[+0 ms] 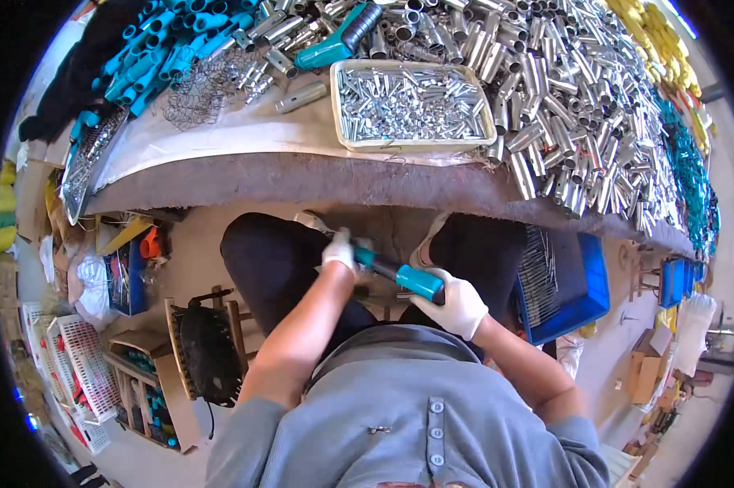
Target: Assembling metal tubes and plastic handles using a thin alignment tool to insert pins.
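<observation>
Low over my lap, a teal and black tool handle slants between my hands, both in white gloves. My right hand is closed around its near, right end. At the far end, my left hand is closed on the front of the same handle, partly smeared by motion. The tip beyond it is blurred, so I cannot tell what is fitted there. On the bench ahead lies another teal handle with a black ribbed grip. Beside it a shallow white tray holds many small metal pins.
Shiny metal tubes heap up on the bench's right side; teal plastic parts pile at the left. The bench's brown front edge runs before my knees. A blue crate with metal rods stands right of my leg; a wooden chair stands left.
</observation>
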`<action>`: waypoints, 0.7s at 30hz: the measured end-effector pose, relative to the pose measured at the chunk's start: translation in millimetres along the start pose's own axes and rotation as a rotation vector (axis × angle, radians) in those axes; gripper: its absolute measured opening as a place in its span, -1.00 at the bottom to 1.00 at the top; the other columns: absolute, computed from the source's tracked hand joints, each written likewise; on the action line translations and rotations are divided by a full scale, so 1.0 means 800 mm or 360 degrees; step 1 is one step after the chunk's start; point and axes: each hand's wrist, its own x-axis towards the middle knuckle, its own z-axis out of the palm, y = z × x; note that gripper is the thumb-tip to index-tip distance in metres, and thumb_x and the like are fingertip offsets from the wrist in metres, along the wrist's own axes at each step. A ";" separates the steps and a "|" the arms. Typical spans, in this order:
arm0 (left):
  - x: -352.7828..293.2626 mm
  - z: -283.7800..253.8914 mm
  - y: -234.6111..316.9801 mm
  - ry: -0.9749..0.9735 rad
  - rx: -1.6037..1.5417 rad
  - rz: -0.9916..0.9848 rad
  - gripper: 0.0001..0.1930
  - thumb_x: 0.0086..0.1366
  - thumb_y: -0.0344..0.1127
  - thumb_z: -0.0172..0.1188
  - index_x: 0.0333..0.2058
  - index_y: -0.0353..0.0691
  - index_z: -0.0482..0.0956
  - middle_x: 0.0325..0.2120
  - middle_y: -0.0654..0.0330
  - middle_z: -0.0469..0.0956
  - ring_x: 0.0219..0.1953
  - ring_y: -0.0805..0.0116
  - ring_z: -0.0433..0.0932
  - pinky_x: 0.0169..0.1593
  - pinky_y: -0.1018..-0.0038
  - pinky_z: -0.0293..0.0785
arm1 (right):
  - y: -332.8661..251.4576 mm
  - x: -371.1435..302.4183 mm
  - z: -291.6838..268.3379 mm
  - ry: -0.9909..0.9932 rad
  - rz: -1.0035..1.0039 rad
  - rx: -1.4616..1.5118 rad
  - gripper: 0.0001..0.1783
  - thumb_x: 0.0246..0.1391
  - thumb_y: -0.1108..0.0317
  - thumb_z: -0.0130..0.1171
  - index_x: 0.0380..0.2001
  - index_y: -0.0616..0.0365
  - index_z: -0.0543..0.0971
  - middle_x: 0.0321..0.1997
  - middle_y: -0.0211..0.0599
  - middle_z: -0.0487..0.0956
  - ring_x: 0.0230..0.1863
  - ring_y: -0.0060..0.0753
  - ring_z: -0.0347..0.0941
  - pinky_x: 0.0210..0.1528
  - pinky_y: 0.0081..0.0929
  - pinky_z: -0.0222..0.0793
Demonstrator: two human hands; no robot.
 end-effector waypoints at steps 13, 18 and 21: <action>0.153 -0.072 -0.134 0.0162 0.1558 -0.0031 -0.58 0.08 -0.04 0.22 -0.27 -0.33 0.56 -0.45 0.13 0.56 -0.49 0.27 0.52 -0.37 0.30 0.44 | 0.047 0.041 0.054 -0.0508 -0.0072 -0.0640 -0.47 -0.06 0.11 0.15 -0.06 0.17 0.32 -0.41 -0.06 0.58 -0.39 -0.05 0.54 -0.38 -0.18 0.44; 0.150 -0.055 -0.134 0.0105 0.1018 -0.0198 -0.70 0.11 -0.16 0.18 -0.30 -0.27 0.53 -0.50 0.19 0.53 -0.51 0.27 0.51 -0.38 0.35 0.47 | 0.034 0.068 0.037 -0.0571 0.0017 -0.0665 -0.51 -0.06 0.11 0.14 -0.10 0.14 0.36 -0.39 -0.06 0.58 -0.37 -0.04 0.54 -0.35 -0.18 0.44; 0.119 -0.021 -0.098 0.0012 0.0930 -0.0100 -0.67 0.18 -0.24 0.13 -0.10 -0.24 0.47 -0.21 0.06 0.53 -0.20 0.19 0.51 -0.11 0.33 0.46 | 0.008 0.119 0.030 -0.0643 0.0071 -0.0674 -0.58 -0.06 0.09 0.14 -0.19 0.14 0.44 -0.33 -0.04 0.58 -0.30 -0.01 0.53 -0.28 -0.16 0.44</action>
